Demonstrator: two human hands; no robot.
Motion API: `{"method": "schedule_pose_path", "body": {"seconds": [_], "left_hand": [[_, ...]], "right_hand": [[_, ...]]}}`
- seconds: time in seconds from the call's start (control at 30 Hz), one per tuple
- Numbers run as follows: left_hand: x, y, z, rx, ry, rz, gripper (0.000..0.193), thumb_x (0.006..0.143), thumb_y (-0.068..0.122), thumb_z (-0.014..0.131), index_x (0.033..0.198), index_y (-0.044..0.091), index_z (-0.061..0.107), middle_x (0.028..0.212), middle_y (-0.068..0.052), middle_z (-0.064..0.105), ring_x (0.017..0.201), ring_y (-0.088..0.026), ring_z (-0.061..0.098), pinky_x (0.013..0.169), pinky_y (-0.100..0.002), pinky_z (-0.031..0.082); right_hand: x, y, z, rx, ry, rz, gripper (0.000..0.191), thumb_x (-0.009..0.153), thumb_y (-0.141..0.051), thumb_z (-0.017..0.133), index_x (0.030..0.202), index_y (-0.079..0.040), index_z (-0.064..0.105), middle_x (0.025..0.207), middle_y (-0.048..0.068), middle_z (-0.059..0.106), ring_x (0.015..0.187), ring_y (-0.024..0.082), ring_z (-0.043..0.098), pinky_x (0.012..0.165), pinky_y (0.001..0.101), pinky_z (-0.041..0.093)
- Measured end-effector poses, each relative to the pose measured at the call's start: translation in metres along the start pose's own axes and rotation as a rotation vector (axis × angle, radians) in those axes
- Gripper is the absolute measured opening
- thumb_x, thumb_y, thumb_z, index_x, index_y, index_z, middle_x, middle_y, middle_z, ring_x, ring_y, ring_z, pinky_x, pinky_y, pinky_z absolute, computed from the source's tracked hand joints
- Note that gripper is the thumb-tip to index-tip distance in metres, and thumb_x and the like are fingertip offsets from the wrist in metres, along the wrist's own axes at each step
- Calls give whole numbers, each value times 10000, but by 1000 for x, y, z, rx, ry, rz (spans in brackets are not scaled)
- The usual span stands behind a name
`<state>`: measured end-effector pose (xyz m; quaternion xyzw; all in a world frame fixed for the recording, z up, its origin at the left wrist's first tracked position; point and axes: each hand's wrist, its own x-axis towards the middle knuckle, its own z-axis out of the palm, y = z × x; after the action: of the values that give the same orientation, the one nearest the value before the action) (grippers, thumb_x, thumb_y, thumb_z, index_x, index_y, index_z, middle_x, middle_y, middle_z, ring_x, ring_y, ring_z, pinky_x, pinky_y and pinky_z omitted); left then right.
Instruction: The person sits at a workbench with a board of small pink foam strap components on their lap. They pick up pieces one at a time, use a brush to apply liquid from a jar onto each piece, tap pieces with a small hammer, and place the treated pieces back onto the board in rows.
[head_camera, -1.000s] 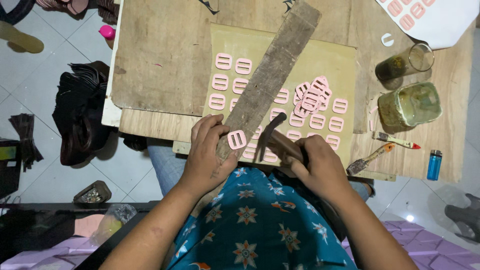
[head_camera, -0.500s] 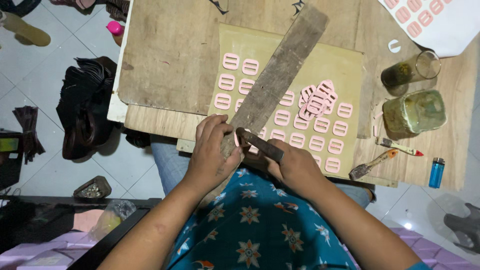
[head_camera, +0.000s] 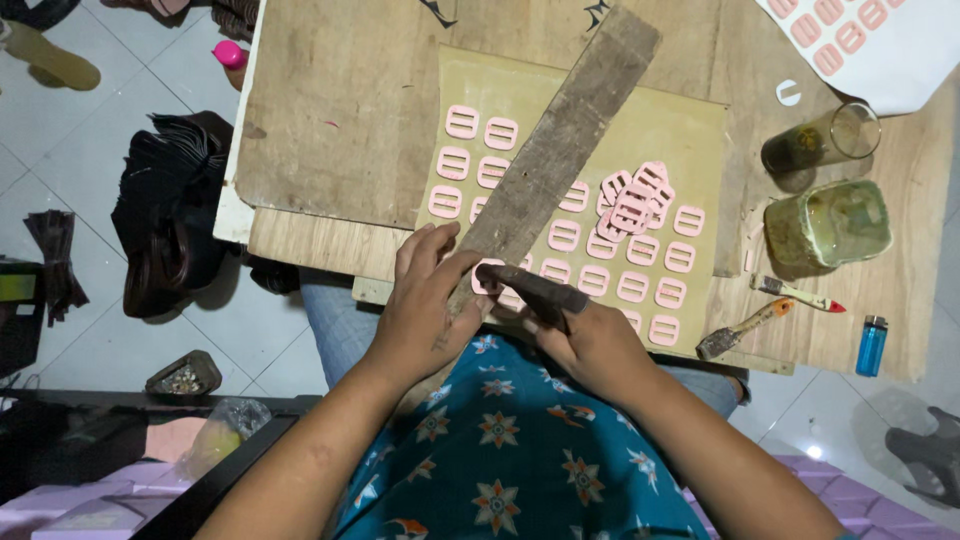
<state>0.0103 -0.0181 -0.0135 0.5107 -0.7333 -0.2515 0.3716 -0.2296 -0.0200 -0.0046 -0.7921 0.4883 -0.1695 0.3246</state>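
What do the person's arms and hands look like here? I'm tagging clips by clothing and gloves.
Both forearms are bare as far as the frame shows: no sleeves, no gloves. The left hand and right hand show no rings, watch or bracelets that I can make out. Below them the person wears a teal garment printed with star-like flowers in orange, white and black.

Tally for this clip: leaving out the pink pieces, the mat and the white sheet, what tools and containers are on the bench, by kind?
Wooden plank: 1
Hammer: 1
Brushes: 2
Drinking glass: 1
Square jar: 1
Blue lighter: 1
Total: 7
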Motion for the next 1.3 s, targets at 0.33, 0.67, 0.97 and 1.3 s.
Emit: {"method": "schedule_pose_path", "body": {"seconds": [0.33,0.67,0.97,1.3], "left_hand": [[-6,-10,3,-20,28,-30,432,818,147,749,1198,-6,611,1420,-243,484,1415,-462,391,1180,-528,330],[-6,-11,5,1,39,-26,403,802,126,751,1161,-2,619,1383,-242,500,1397,-469,410,1164,-528,357],[-4,-8,2,5,38,-39,411,802,141,750,1163,-12,625,1373,-241,503,1385,-457,420,1163,-520,356],[-10,-15,5,-83,43,-85,661,786,163,784,1296,-34,413,1440,-283,434,1368,-449,425,1119,-484,388]], "right_hand": [[-7,-7,-7,-185,-65,-24,241,920,-290,697,1079,-109,688,903,119,707,780,300,720,666,394,559],[-5,-8,-9,-67,13,49,360,894,-239,700,1237,-134,663,936,108,743,796,317,731,668,406,573],[10,-25,-11,-6,66,-8,448,929,-215,660,1369,-177,586,907,142,727,740,336,717,627,424,563],[11,-31,-7,96,9,15,299,907,-271,735,1185,-172,688,835,96,737,717,283,756,640,399,590]]}}
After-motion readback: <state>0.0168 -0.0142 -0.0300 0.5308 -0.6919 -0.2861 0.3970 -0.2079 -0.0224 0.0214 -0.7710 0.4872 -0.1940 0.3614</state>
